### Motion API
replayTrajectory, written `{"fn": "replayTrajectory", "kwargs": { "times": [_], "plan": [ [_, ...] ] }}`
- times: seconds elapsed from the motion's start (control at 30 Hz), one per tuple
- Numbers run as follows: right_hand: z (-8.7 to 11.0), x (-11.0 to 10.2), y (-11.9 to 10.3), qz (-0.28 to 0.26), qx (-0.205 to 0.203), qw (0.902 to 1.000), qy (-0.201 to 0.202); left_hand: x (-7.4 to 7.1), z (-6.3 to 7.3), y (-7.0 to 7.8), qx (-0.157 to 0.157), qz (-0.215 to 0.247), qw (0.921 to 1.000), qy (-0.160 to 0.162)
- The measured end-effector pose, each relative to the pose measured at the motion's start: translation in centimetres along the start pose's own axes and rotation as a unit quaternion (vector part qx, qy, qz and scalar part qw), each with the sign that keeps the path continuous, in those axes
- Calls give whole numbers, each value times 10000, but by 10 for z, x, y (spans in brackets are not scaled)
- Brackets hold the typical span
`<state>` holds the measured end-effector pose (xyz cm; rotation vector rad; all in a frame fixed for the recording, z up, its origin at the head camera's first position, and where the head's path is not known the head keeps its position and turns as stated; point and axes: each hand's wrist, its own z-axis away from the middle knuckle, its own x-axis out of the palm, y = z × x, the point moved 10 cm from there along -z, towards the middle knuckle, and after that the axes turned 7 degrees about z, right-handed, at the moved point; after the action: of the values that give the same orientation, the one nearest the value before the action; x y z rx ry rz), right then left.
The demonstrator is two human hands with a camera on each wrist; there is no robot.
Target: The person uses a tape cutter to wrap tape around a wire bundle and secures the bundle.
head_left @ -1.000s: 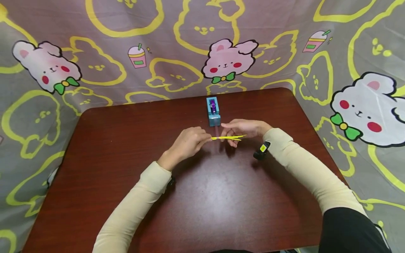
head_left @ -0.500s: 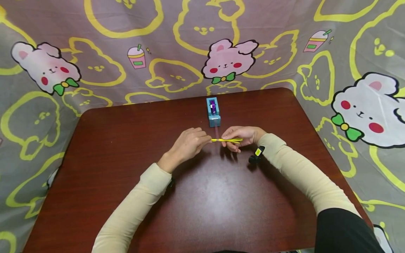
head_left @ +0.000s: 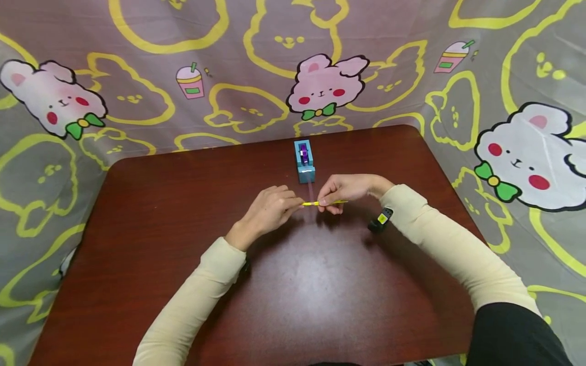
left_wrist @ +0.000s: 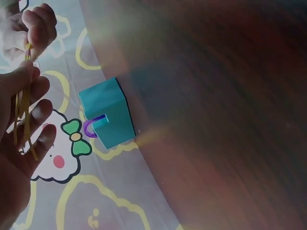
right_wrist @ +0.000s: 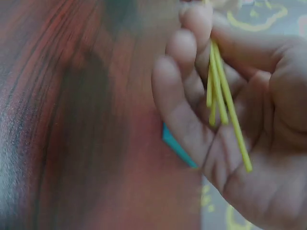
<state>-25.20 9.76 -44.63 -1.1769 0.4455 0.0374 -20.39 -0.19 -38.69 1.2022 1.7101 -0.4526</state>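
Note:
Several thin yellow sticks [right_wrist: 223,88] are held as a bundle, level in front of the tape dispenser [head_left: 305,175]. My left hand [head_left: 271,207] pinches the bundle's left part between thumb and fingers; loose stick ends [left_wrist: 26,120] spread over its palm in the left wrist view. My right hand [head_left: 350,188] pinches the bundle further right, and uneven ends fan out across that palm in the right wrist view. A strip of clear tape [head_left: 311,191] runs from the blue dispenser to the bundle, meeting it between the two hands.
The dispenser, with a purple roll [head_left: 304,153] in it, stands near the back of the dark wooden table [head_left: 192,203]. A patterned cloth [head_left: 256,61] hangs behind and beside the table. Black straps with devices sit at both wrists.
The right hand dipped slightly, then came back up, and its thumb and fingers have closed on the sticks beside the tape. The left hand stays on the bundle. The head view has shifted slightly.

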Motion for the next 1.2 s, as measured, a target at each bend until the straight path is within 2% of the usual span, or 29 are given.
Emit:
{"fn": "replayTrajectory", "kwargs": {
  "times": [0.1,0.17,0.2,0.27,0.33,0.4,0.47,0.53,0.6,0.63,0.67,0.7,0.73,0.8,0.87,0.97,1.1,1.2],
  "plan": [
    [5,-3,-18,925,-132,9948,412,1,-1,-8,-368,388,9985,-97],
    [9,-4,-30,1614,-211,9838,747,3,-2,-17,-768,834,9933,-221],
    [11,-5,-34,1950,-237,9762,915,4,-2,-22,-1011,1106,9883,-297],
    [16,-5,-43,2620,-239,9567,1248,8,-1,-34,-1554,1757,9708,-504],
    [20,-5,-49,3173,-199,9352,1558,14,0,-45,-2044,2439,9454,-707],
    [22,-4,-53,3640,-184,9133,1817,22,1,-53,-2428,3153,9121,-983],
    [25,-2,-58,4125,-211,8874,2049,32,3,-59,-2757,3898,8690,-1299],
    [26,2,-62,4696,-303,8535,2237,43,7,-65,-3082,4583,8180,-1607],
    [27,6,-66,5251,-447,8152,2401,54,12,-70,-3410,5154,7644,-1838],
    [28,8,-68,5488,-530,7966,2478,59,15,-72,-3557,5381,7398,-1913],
    [28,11,-70,5706,-606,7785,2541,64,17,-74,-3658,5574,7184,-1985],
    [29,13,-71,5887,-684,7623,2602,68,20,-76,-3755,5743,6987,-2024],
    [29,15,-71,6007,-767,7500,2660,72,21,-78,-3823,5880,6826,-2052],
    [31,19,-72,6211,-912,7275,2769,79,23,-80,-3907,6076,6590,-2098],
    [32,21,-71,6356,-984,7103,2859,84,24,-81,-3918,6173,6474,-2154],
    [35,24,-69,6497,-1033,6919,2973,89,23,-81,-3884,6196,6441,-2242],
    [38,26,-67,6509,-1047,6870,3056,91,20,-77,-3814,6270,6393,-2295],
    [39,27,-66,6483,-1072,6884,3071,92,19,-74,-3796,6329,6346,-2295]
  ]
}}
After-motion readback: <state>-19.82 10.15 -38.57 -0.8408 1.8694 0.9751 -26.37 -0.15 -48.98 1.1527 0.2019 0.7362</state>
